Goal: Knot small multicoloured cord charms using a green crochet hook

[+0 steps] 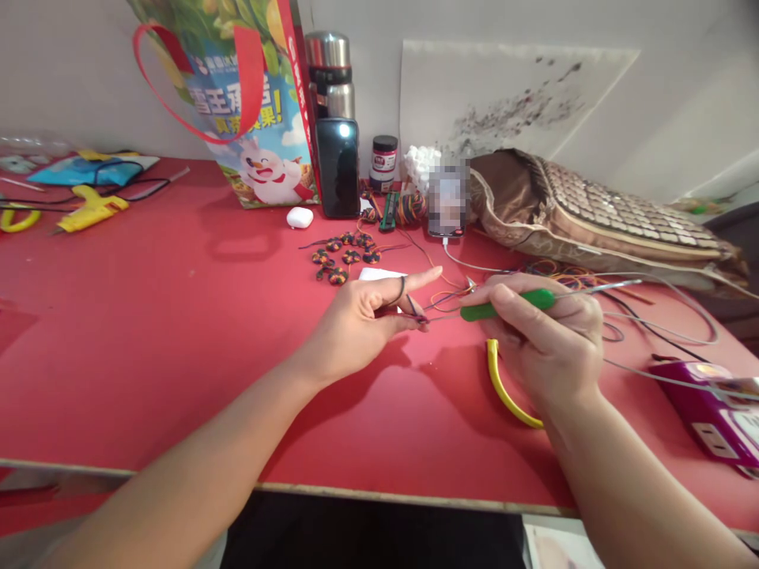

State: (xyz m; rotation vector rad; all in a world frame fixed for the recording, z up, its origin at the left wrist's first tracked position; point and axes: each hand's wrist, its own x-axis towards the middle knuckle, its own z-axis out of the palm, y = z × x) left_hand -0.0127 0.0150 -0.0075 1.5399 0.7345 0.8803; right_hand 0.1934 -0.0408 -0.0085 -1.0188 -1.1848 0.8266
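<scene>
My left hand (pixel 361 320) pinches a small dark piece of crochet work (pixel 421 319) between thumb and fingertips. Dark yarn (pixel 402 289) loops around its fingers, and the index finger is stretched out to the right. In my right hand (pixel 549 336) is a crochet hook (pixel 504 307) with a green handle, gripped like a pen. Its thin metal shaft reaches left to the crochet work; another metal end sticks out on the right. Under the right hand a yellow curved handle (pixel 504 387) shows, partly hidden. A white object (pixel 381 274) lies behind the left hand, mostly covered.
Multicoloured crocheted rounds (pixel 351 257) lie behind my hands, near a yarn ball (pixel 410 209). A dark phone (pixel 338 167), gift bag (pixel 261 118) and earphone case (pixel 300 217) stand further back. Cables (pixel 658 320) and a purple box (pixel 711 411) are right; a yellow glue gun (pixel 92 209) is left.
</scene>
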